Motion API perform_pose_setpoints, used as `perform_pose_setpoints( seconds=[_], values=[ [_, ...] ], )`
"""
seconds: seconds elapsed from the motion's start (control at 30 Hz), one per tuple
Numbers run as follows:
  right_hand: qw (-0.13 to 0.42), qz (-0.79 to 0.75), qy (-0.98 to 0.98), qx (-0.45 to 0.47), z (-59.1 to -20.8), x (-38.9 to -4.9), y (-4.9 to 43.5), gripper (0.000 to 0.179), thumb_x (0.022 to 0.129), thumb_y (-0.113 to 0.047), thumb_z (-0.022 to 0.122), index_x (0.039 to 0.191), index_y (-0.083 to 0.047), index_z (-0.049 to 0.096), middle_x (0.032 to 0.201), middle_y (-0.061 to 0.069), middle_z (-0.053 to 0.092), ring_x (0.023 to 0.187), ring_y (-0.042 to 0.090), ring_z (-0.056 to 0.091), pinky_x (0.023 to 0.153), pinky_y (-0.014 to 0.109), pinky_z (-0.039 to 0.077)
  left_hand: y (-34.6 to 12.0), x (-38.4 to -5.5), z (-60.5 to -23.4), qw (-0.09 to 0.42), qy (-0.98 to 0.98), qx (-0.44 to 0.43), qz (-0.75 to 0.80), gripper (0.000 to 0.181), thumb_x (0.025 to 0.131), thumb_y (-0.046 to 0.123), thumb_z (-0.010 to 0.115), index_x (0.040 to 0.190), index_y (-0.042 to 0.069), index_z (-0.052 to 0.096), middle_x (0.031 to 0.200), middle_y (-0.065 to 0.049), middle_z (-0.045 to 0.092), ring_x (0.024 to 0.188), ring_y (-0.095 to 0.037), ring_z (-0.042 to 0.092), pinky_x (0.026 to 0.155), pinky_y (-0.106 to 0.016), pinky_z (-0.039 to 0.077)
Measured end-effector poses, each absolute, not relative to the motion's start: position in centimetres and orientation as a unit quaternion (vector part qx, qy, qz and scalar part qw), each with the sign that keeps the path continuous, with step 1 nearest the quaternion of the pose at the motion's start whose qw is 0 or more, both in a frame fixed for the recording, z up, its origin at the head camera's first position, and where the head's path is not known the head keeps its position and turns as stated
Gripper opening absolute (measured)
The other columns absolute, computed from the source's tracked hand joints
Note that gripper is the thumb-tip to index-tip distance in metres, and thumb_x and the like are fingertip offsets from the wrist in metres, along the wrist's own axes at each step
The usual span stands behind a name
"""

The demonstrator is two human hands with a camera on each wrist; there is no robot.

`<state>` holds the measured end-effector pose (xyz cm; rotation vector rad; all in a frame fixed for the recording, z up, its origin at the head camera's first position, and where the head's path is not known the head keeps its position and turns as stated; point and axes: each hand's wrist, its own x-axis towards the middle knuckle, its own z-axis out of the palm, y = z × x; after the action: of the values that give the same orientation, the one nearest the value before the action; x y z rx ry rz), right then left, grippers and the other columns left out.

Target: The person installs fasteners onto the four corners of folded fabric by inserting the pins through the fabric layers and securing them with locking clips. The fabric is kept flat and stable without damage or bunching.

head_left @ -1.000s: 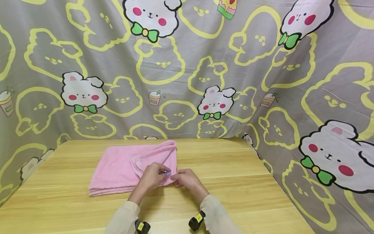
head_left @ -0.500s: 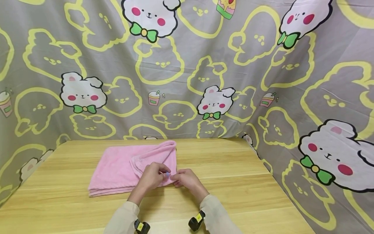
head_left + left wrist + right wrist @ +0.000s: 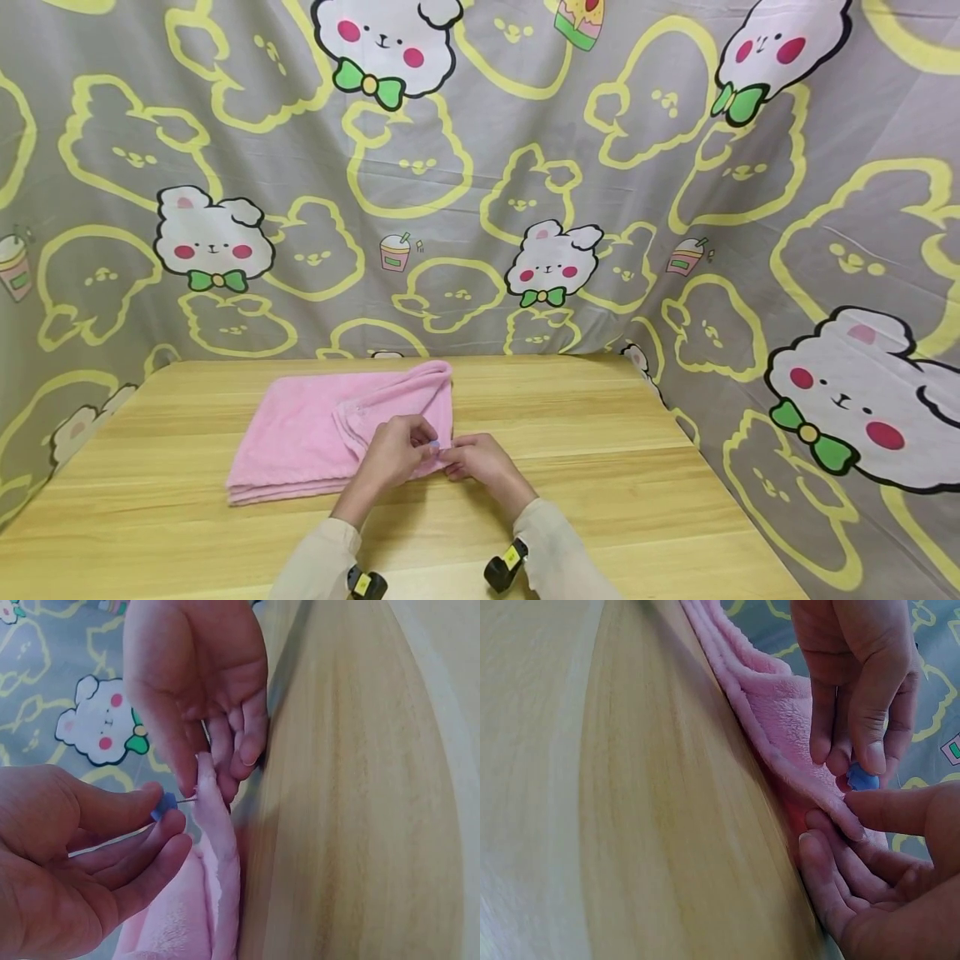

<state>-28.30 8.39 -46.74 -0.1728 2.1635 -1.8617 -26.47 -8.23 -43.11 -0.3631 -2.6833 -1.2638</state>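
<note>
A pink plush towel (image 3: 300, 425) lies folded on the wooden table, its near right corner raised a little in the hands. My left hand (image 3: 393, 454) pinches a blue push pin (image 3: 163, 807) between thumb and fingers. In the left wrist view its thin metal point reaches the edge of the cloth. The right hand (image 3: 483, 465) holds that corner of the towel between thumb and fingers, just right of the pin. Seen from the right wrist, the blue head shows under the left fingertips and the metal point is hidden.
The wooden table (image 3: 600, 483) extends around the towel. A grey curtain (image 3: 465, 192) with rabbit and yellow outline prints hangs behind and along both sides. A loose fold of the towel lies turned back across its right part.
The left fingers and the blue push pin have shifted slightly right, toward the towel corner. The right hand keeps its hold in the same place, and the towel lies as before.
</note>
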Motion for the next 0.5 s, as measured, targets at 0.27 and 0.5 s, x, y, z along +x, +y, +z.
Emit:
perform_pose_setpoints(
  seconds=[0.27, 0.5],
  values=[
    [0.15, -0.652, 0.741, -0.05, -46.64, -28.35, 8.55, 0.041, 0.101, -0.027, 0.061, 0.11, 0.012, 0.069, 0.081, 0.006, 0.071, 0.066, 0.011, 0.063, 0.068, 0.027, 0.059, -8.15, -26.51, -43.35, 0.085, -0.889, -0.126, -0.432, 0.006, 0.085, 0.002, 0.078, 0.087, 0.008, 0.076, 0.082, -0.003, 0.077, 0.08, -0.014, 0.072, 0.078, -0.036, 0.056],
    [0.161, -0.663, 0.728, -0.06, -46.61, -28.47, 8.58, 0.043, 0.098, -0.03, 0.066, 0.107, 0.012, 0.07, 0.081, 0.006, 0.071, 0.067, 0.012, 0.063, 0.07, 0.028, 0.059, -8.18, -26.53, -43.5, 0.095, -0.893, -0.123, -0.423, 0.011, 0.08, 0.001, 0.08, 0.087, 0.008, 0.076, 0.081, -0.004, 0.077, 0.075, -0.014, 0.07, 0.073, -0.036, 0.056]
  ],
)
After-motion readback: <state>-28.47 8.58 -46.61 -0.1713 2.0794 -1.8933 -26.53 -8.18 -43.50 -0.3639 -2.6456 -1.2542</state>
